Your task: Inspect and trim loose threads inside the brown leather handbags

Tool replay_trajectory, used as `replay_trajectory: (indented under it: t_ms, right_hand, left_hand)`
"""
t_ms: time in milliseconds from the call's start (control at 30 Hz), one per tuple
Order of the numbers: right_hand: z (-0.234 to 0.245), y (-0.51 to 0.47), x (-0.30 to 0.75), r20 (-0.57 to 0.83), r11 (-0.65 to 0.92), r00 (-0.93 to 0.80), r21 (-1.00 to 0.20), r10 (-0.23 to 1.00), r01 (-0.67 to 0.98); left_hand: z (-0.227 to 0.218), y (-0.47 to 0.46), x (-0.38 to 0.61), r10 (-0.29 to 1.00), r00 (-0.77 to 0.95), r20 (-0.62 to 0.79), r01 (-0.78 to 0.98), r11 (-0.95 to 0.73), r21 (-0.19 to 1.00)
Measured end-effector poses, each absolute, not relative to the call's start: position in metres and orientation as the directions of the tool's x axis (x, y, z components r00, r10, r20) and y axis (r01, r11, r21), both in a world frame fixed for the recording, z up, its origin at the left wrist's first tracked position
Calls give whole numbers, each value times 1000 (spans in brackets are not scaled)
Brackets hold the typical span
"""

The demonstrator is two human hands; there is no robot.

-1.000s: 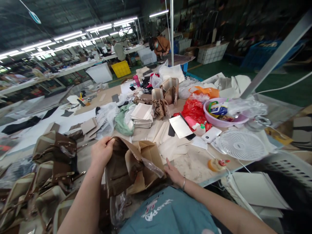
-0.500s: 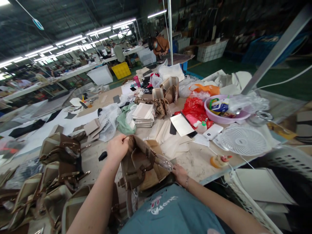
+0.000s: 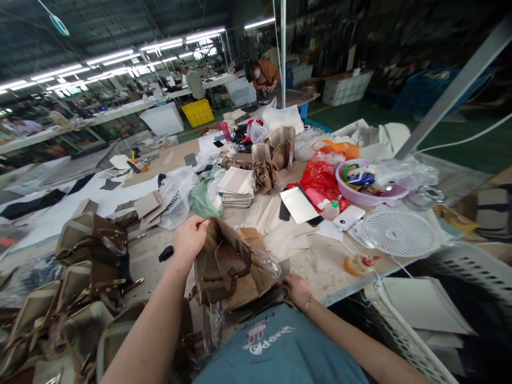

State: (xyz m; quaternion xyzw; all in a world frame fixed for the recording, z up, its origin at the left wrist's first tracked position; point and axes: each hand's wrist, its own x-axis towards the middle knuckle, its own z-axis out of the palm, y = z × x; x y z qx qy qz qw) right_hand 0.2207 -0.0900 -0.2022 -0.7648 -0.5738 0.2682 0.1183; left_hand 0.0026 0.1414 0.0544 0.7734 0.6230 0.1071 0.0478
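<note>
My left hand (image 3: 191,237) pinches the upper edge of a brown handbag (image 3: 220,261), which tilts on the table in front of me. A strap wrapped in clear plastic (image 3: 264,263) sticks out from the bag's right side. Below and behind the bag lies a brown cardboard-like piece (image 3: 254,285). My right hand (image 3: 296,290) is at the table's near edge, just right of the plastic-wrapped strap and apart from it. Its fingers are curled beside a small grey piece (image 3: 284,266); whatever they hold is hidden.
Several similar brown bags (image 3: 90,240) crowd the left side. Beyond my hands sit a stack of beige panels (image 3: 236,188), a white fan (image 3: 398,232), a purple basin (image 3: 372,197) and a red plastic bag (image 3: 320,178). A white crate (image 3: 404,330) stands low on the right.
My left hand and the handbag have shifted slightly left. My right hand has drawn a little away from the plastic-wrapped strap. The view has moved slightly.
</note>
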Motion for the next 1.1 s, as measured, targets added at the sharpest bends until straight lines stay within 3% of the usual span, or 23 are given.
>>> replay_trajectory:
  t_ms: [200,600,867,1100]
  right_hand:
    - [-198,-81,214,-318,-505,402,-392,859,769]
    - [-194,-58,212,-428,-506,339,-373,837,778]
    - [-185,-69,214,-359,-591,481,-332,800,735]
    - [-185,-74,203,-312,-416,300,-433,902,800]
  left_hand:
    - [51,145,-6,971,210,114,950,-231,212]
    - [49,146,-15,965,235,119,922,-260,288]
    - [46,149,-21,965,228,130,912,-259,320]
    - [42,162,-47,981,80,178,902,-147,405]
